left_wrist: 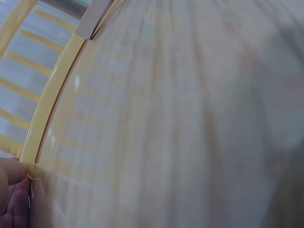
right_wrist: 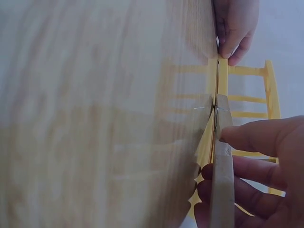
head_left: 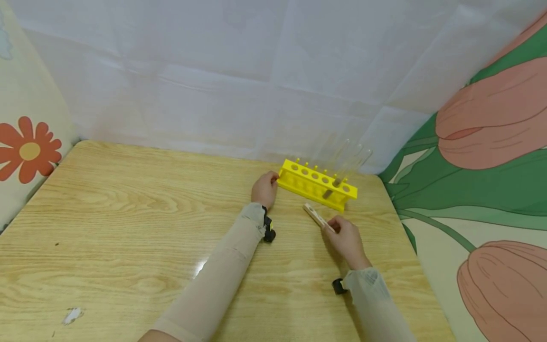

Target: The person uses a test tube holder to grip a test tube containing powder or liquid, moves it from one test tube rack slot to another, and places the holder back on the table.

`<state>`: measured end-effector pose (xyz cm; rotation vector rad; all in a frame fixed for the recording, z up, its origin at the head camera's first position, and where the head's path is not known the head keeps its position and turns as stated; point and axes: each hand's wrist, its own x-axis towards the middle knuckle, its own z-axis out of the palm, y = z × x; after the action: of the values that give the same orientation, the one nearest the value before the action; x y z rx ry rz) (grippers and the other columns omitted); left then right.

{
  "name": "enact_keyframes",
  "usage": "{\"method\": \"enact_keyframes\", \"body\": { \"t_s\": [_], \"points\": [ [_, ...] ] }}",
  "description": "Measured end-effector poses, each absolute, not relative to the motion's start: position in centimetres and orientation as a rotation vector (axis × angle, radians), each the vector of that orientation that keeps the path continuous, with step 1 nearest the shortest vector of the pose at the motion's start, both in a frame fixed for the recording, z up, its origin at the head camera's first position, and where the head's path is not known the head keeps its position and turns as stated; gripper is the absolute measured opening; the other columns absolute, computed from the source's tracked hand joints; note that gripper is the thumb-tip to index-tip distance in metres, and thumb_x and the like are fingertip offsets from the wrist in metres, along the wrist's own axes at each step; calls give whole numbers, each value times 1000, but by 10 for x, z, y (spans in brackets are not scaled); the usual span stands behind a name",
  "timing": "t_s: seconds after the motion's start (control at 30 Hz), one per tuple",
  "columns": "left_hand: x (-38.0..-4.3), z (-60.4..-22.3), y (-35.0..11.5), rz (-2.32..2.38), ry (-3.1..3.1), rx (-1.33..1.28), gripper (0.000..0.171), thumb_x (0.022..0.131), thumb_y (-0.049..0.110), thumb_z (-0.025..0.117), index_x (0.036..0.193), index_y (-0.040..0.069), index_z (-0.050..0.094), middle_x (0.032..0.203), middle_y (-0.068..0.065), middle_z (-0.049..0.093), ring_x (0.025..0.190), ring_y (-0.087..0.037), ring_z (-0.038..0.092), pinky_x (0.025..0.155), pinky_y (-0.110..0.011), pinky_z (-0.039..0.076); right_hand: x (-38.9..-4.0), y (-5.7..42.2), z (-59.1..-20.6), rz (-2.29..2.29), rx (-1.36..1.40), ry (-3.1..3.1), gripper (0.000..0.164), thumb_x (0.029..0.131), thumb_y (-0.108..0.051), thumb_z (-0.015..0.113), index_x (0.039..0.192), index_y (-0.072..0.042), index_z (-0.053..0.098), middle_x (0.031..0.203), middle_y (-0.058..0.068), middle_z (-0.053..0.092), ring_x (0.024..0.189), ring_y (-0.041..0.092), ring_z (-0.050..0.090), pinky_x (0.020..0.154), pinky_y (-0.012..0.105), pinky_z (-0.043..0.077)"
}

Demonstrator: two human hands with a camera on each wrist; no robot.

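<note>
A yellow test tube rack stands on the table near the back wall. Two clear glass test tubes lean in its right-hand holes, and something dark shows low in the tubes. My left hand pinches the rack's left end at the base; its fingertips meet the yellow edge in the left wrist view. In front of the rack, my right hand holds a wooden test tube clamp between thumb and fingers. The clamp points toward the rack, low over the tabletop, in the right wrist view.
The wood-grain table has a worn pale patch at the front left. A white sheet hangs right behind the table. Flower-printed cloth borders the right side, with another at the left.
</note>
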<state>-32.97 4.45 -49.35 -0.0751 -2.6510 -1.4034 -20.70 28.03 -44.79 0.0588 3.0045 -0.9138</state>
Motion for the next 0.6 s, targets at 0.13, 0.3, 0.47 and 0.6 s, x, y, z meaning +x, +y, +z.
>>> {"method": "enact_keyframes", "body": {
  "t_s": [0.13,0.3,0.47,0.6],
  "points": [
    [-330,-494,45,-1393,-2650,-76,20,101,6,61,119,5,68,114,-12,70,106,-27,66,93,-40,53,-207,281,-448,-919,55,3004,16,93,-15,70,98,0,69,90,13,71,81,25,64,72,36,50],
    [-330,-495,44,-1400,-2653,-77,20,101,6,61,120,5,68,115,-12,70,107,-27,66,94,-40,54,-207,282,-449,-917,25,3000,14,93,-14,71,97,0,69,88,11,70,79,23,63,70,34,50],
    [-330,-493,45,-1399,-2661,-77,20,102,6,61,120,4,68,116,-13,70,107,-28,66,94,-40,54,-207,284,-450,-901,8,2994,14,93,-14,72,95,-1,69,82,8,66,73,20,57,66,33,45],
    [-330,-493,45,-1389,-2663,-74,20,101,6,61,120,4,68,115,-12,70,107,-27,66,94,-40,53,-208,284,-451,-895,7,2984,14,93,-14,72,95,0,69,79,7,62,70,20,52,63,32,41]
  ]
}}
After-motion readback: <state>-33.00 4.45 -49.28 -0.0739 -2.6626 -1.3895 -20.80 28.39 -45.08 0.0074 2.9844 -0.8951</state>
